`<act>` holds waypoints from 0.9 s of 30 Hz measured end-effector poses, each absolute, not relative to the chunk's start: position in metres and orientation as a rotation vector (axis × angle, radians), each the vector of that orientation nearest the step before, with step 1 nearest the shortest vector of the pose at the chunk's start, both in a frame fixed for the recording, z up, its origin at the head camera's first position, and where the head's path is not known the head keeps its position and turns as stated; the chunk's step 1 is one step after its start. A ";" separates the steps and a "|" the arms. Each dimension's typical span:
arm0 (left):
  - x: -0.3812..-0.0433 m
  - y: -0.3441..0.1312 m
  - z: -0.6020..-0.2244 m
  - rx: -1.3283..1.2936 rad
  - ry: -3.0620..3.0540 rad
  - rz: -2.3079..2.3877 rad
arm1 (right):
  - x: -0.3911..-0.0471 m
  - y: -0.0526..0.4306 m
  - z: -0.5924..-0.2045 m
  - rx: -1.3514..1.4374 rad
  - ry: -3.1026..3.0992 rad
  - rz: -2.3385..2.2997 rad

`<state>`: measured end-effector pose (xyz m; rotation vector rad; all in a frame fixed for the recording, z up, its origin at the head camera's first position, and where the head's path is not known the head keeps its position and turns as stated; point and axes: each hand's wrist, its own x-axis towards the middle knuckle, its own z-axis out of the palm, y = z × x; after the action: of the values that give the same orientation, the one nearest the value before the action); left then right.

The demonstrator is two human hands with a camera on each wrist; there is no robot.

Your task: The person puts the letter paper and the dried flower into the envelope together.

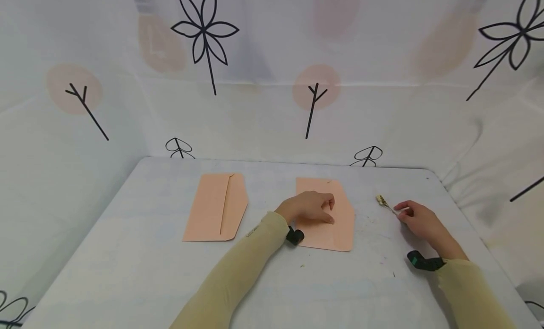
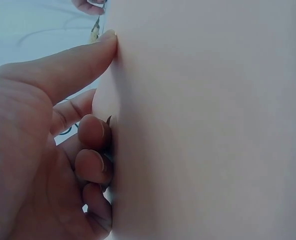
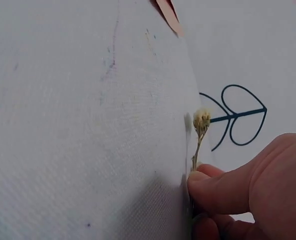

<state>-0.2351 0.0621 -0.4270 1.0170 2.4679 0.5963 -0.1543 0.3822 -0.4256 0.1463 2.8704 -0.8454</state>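
Pinched by its thin stem, a small dried flower is in my right hand, low over the right part of the table. The right wrist view shows its pale yellow head pointing away from the thumb and fingers. My left hand rests on a peach envelope in the middle of the table. In the left wrist view the thumb and bent fingertips touch the paper, with a gap between them. The hand and wrist cover part of this envelope.
A second peach envelope lies to the left, its flap side up. Tiny plant crumbs dot the white table near the right hand. Patterned white cloth hangs behind the table's far edge and along the sides.
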 end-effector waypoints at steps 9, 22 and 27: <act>-0.237 0.062 -0.431 1.025 2.468 0.598 | -0.151 0.398 -0.419 -0.018 2.727 -0.987; -0.235 0.061 -0.427 1.031 2.463 0.598 | -0.148 0.417 -0.417 -0.076 2.557 -1.247; -0.234 0.061 -0.425 1.031 2.464 0.593 | -0.148 0.420 -0.417 -0.057 2.504 -1.298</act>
<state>-0.2343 0.0607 -0.4252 1.0311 2.4638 0.5934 -0.1477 0.4203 -0.4168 -0.0567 2.5038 -1.2979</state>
